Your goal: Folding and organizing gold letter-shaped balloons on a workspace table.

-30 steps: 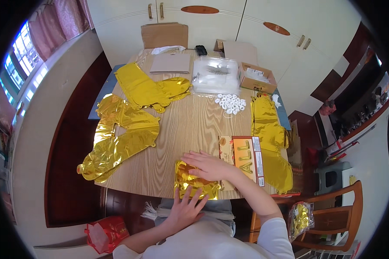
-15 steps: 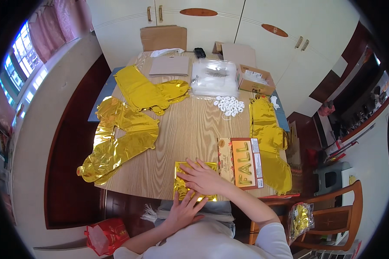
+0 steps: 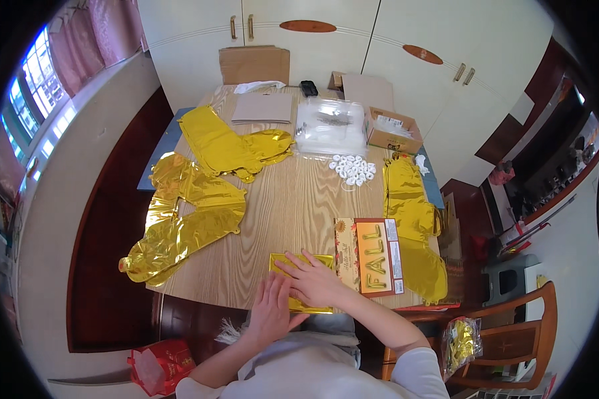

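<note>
Currently, the rectangular gold foil packet (image 3: 313, 307) lies flat at the near edge of the wood-grain table (image 3: 293, 206), directly in front of the person and just left of the printed card (image 3: 367, 256). The right hand (image 3: 313, 279) is open, palm down, with fingers spread across the packet. The left hand (image 3: 270, 306) is open, fingers extended and close together, at the packet's left side. Neither hand grips anything. Whether the left fingertips touch the right hand cannot be told.

Handling: treat the packet as light and thin. The foil is probably flexible, with some springiness at the folds, so flat-palm pressure suits it better than a pinch. Its glossy surface is likely slippery against itself; layers may slide if pushed sideways. It should crease easily, and sharp nails could puncture it. Where lifting is required, support it from beneath along opposite edges; avoid pulling on a single corner.

Surroundings: two loose gold foil balloon groups, an upper one (image 3: 223, 139) and a lower one (image 3: 206, 223), lie at left; a gold foil stack (image 3: 406, 199) lies at right. White ribbon coils (image 3: 353, 170) sit below the clear plastic sleeves (image 3: 333, 126), beside the open cardboard box (image 3: 394, 139).
</note>
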`<state>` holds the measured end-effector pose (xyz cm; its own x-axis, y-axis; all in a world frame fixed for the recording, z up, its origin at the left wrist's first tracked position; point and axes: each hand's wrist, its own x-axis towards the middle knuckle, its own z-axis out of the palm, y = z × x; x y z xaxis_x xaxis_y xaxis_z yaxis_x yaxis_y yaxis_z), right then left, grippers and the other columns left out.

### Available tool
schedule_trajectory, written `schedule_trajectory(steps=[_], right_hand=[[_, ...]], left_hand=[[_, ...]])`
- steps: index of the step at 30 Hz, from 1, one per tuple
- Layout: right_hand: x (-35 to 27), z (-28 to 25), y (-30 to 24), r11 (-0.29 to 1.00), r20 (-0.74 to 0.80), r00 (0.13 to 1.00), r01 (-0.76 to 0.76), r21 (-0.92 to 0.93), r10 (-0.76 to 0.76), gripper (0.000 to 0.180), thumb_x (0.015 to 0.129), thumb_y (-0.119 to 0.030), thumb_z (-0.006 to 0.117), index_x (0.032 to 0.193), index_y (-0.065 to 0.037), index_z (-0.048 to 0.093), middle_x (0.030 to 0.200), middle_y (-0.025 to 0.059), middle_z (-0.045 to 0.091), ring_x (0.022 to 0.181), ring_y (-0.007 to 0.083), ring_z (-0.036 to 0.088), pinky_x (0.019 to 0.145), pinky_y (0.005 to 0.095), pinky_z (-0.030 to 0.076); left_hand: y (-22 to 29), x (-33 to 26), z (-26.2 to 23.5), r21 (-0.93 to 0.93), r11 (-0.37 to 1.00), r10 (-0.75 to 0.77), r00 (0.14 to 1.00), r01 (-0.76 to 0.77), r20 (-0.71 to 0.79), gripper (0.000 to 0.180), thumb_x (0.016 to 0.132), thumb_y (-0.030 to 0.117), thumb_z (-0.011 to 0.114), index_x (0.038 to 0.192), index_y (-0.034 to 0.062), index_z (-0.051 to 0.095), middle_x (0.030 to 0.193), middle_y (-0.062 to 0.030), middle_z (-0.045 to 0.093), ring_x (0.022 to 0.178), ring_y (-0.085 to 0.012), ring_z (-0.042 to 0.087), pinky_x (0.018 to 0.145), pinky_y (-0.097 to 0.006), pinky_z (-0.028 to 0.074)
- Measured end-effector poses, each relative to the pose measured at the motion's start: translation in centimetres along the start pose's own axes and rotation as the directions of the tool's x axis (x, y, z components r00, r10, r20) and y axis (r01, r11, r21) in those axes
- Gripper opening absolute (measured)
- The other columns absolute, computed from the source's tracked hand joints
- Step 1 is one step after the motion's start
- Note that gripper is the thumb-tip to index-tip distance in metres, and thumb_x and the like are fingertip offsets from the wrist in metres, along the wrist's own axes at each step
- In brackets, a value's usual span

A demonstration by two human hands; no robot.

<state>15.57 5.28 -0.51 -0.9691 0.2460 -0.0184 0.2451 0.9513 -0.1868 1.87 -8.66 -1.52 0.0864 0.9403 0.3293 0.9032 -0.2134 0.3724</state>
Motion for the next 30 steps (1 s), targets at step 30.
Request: schedule_trajectory(steps=[30], right_hand=[[-3.6, 0.6, -0.5, 0.962, -0.129, 0.955, -0.272, -0.026, 0.267, 0.081, 0.090, -0.054, 0.050, 0.142, 0.008, 0.034, 0.149, 0.0304, 0.027, 0.142, 0.0427, 0.022, 0.116, 0.0480, 0.019]], left_hand=[[-1.9, 3.7, -1.0, 0.270, 0.962, -0.080, 0.977, 0.024, 0.197, 0.092, 0.080, 0.069, 0.053, 0.130, -0.0077, 0.048, 0.140, -0.0226, 0.047, 0.134, -0.0320, 0.042, 0.107, -0.063, 0.023]])
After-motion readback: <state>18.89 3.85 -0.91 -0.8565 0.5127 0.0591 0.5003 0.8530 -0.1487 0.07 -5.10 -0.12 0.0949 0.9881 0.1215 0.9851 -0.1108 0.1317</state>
